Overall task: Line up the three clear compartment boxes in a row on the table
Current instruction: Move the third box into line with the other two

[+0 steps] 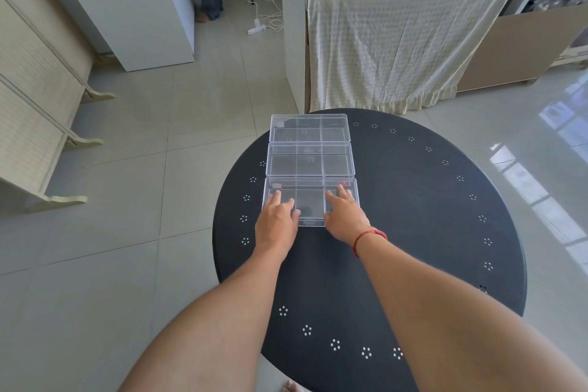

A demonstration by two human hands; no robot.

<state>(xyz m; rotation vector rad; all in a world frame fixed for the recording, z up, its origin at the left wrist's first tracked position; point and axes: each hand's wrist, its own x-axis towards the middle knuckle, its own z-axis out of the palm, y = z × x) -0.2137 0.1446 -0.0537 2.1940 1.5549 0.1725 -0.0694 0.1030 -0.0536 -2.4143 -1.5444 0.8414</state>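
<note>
Three clear compartment boxes stand edge to edge in a line running away from me on the left part of the round black table point(413, 232). The far box point(309, 127) touches the middle box point(310, 160), which touches the near box point(311, 199). My left hand point(276, 219) lies flat on the near box's left side, fingers spread on its lid. My right hand point(345, 212) rests on its right side the same way, with a red string on that wrist. Neither hand wraps around the box.
The table has rings of small white holes near its rim. Grey floor tiles surround it. A cream cloth point(401, 41) hangs over a counter behind. White cabinets point(38, 99) stand at the left, and a power strip with cables point(257, 29) lies on the floor.
</note>
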